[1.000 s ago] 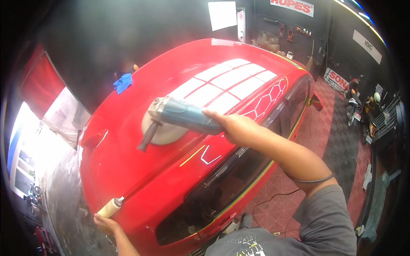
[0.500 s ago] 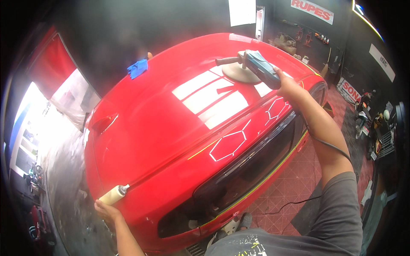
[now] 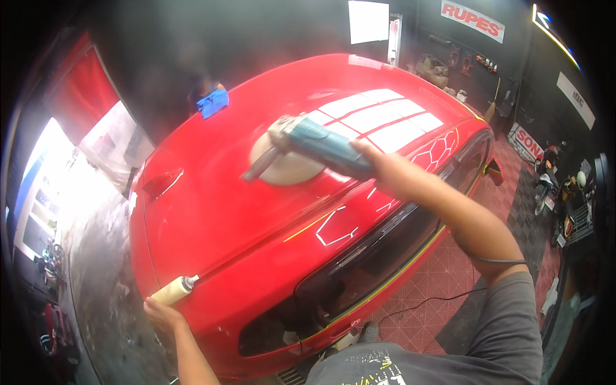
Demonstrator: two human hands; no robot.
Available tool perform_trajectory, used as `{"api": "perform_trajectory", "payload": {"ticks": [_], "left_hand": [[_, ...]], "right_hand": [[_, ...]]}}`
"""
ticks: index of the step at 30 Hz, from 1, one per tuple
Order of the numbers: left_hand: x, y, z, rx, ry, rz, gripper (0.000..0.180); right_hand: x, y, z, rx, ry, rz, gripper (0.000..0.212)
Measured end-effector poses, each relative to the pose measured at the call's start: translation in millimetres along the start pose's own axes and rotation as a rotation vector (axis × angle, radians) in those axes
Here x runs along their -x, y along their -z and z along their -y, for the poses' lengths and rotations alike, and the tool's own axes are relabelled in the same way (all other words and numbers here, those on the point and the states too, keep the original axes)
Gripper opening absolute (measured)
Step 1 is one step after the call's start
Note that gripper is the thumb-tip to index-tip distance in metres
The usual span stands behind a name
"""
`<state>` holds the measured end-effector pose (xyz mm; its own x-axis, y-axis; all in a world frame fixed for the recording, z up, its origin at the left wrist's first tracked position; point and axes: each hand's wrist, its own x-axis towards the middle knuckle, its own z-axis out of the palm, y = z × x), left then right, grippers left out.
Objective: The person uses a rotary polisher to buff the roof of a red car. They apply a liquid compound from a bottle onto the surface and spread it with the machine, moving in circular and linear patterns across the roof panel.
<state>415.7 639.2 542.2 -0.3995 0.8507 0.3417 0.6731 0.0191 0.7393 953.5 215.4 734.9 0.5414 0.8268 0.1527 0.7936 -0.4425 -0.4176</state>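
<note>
The teal-bodied, metal-headed polisher [image 3: 324, 146], its pale round disc [image 3: 292, 170] against the glossy red car roof [image 3: 212, 199], looks heavy and rigid; the rear body, where the right hand [image 3: 393, 172] wraps it, suits gripping. The left hand [image 3: 163, 314] curls around a cream plastic bottle [image 3: 172, 292], probably light and squeezable.

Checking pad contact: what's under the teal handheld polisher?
Under the teal handheld polisher is its round pale pad, partly visible, over the glossy red car roof. The pad's working face and the roof patch directly beneath it are covered, so contact can't be confirmed.
</note>
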Motion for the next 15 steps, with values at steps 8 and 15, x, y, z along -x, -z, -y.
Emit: {"api": "perform_trajectory", "payload": {"ticks": [8,15], "left_hand": [[6.5,7.2,-10.6,-0.022,0.004,0.039,0.077],[-3.7,3.3,3.1,-0.061,0.038,0.042,0.081]], "right_hand": [[-21.8,-46.1,85.2,0.053,0.146,0.088,0.094],[-59.1,-30.1,74.0,0.034,0.06,0.03,0.095]]}}
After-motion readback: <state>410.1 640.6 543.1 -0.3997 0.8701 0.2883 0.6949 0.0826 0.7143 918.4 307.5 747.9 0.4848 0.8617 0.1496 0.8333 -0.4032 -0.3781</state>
